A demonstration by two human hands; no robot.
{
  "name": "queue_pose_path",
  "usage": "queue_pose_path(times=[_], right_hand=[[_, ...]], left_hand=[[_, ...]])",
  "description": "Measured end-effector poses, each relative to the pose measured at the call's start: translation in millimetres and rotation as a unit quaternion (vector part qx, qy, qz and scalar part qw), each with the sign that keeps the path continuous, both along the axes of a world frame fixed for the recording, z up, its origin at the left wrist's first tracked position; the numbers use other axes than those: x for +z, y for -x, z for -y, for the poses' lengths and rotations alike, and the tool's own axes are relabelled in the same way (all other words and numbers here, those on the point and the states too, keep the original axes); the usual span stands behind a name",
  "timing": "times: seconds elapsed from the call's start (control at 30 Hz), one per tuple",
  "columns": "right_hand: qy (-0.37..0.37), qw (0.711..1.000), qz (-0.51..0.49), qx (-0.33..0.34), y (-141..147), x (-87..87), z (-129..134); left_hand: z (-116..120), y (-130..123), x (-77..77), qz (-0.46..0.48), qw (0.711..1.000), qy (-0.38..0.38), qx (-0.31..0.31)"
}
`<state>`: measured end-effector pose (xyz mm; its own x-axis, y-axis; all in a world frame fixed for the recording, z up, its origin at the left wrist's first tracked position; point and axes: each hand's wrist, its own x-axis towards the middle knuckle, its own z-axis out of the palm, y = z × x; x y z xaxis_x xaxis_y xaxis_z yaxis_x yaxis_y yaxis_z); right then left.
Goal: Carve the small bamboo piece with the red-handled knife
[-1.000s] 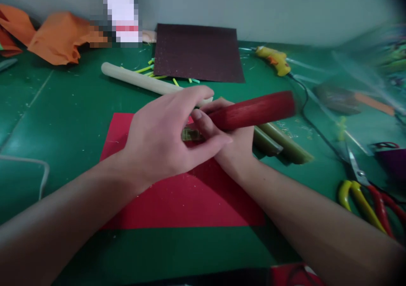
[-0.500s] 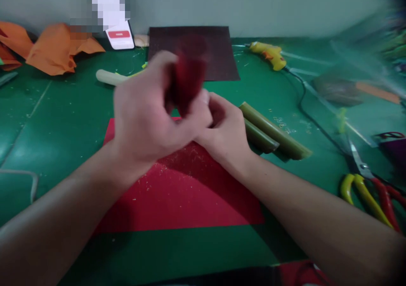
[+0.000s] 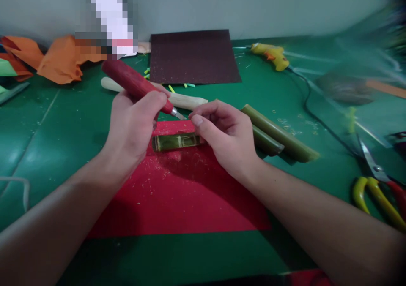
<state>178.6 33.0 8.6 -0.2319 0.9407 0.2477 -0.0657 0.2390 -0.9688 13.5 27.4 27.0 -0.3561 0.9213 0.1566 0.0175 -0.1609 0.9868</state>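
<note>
My left hand (image 3: 135,117) is closed around the red handle of a carving tool (image 3: 139,85), whose metal tip points right toward my other hand's fingertips. Below the tip, a short green bamboo piece (image 3: 174,141) lies sideways over a red sheet (image 3: 190,193) sprinkled with fine shavings. My right hand (image 3: 223,132) is curled at the bamboo's right end, which its fingers hide; thumb and forefinger are pinched near the tool tip. Whether anything tiny is between them cannot be made out.
Behind my hands lies a pale wooden stick (image 3: 190,102); a dark sheet (image 3: 195,58) is farther back. Bamboo lengths (image 3: 282,138), a yellow glue gun (image 3: 272,55) with its cord, and scissors (image 3: 377,174) are at right. Orange paper (image 3: 60,62) sits back left.
The carving tool has tipped from upright to slanting left, and my left hand has moved left, away from my right hand. The bamboo piece now shows between them.
</note>
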Motion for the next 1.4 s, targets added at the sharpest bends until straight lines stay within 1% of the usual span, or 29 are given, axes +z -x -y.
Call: queue_pose_path(times=[0.03,0.07,0.13,0.2,0.23,0.33,0.4,0.47,0.5,0.57,0.67,0.7,0.8,0.83,0.9,0.97,1.07,1.13,1.2,1.3,1.4], right_hand=[[-0.001,1.0,-0.004,0.002,0,-0.2,0],[-0.001,1.0,-0.005,0.002,-1,-0.3,0],[0.001,1.0,0.003,0.0,-1,-0.3,0],[-0.002,1.0,0.018,-0.001,-2,-0.1,0],[-0.004,1.0,0.026,0.0,-2,0.2,0],[-0.013,0.999,0.045,-0.002,-2,1.4,0],[-0.031,0.997,0.072,-0.024,-3,2.7,0],[-0.074,0.986,0.137,-0.056,-6,4.4,-1],[-0.103,0.975,0.184,-0.066,-7,5.5,-2],[-0.164,0.941,0.288,-0.063,-11,7.9,-4],[-0.224,0.878,0.423,-0.018,-14,13.2,-6],[-0.231,0.858,0.459,0.005,-15,15.3,-6],[-0.229,0.815,0.532,0.032,-15,21.1,-6],[-0.224,0.803,0.551,0.044,-14,22.3,-5],[-0.216,0.789,0.571,0.066,-13,23.1,-5],[-0.215,0.79,0.569,0.078,-11,21.8,-5],[-0.221,0.808,0.54,0.078,-11,17.3,-4],[-0.214,0.821,0.523,0.079,-10,13.8,-3],[-0.196,0.834,0.51,0.076,-10,10.6,-1],[-0.17,0.852,0.489,0.077,-7,7.0,2],[-0.151,0.858,0.484,0.085,-4,5.1,4]], left_hand=[[1,-1,0.5,-0.001,1.0,0.007,-0.001],[3,-2,0.8,0.002,1.0,0.0,0.02],[7,-5,0.2,-0.005,1.0,0.01,-0.003],[12,-7,-1.8,-0.007,1.0,0.02,-0.008],[15,-8,-3.0,-0.012,1.0,0.027,0.0],[20,-8,-6.6,-0.037,0.998,0.046,-0.016],[21,-8,-8.4,-0.058,0.997,0.045,-0.02],[21,-7,-10.2,-0.068,0.997,0.039,-0.022],[20,-7,-11.3,-0.066,0.997,0.034,-0.023],[19,-5,-13.8,-0.057,0.998,0.025,-0.023],[16,-1,-17.4,-0.044,0.999,0.01,-0.023],[15,1,-18.3,-0.04,0.999,0.002,-0.024],[13,3,-19.2,-0.021,0.999,-0.021,-0.02],[13,3,-19.1,-0.016,0.999,-0.025,-0.017],[13,2,-18.7,-0.014,0.999,-0.034,-0.019],[14,1,-18.3,-0.033,0.998,-0.046,-0.014],[16,0,-17.9,-0.105,0.99,-0.093,0.02],[16,0,-17.8,-0.138,0.982,-0.124,0.027],[16,1,-18.1,-0.134,0.984,-0.113,0.013],[15,2,-19.5,-0.11,0.991,-0.073,-0.005],[13,4,-21.4,-0.104,0.992,-0.073,-0.007]])
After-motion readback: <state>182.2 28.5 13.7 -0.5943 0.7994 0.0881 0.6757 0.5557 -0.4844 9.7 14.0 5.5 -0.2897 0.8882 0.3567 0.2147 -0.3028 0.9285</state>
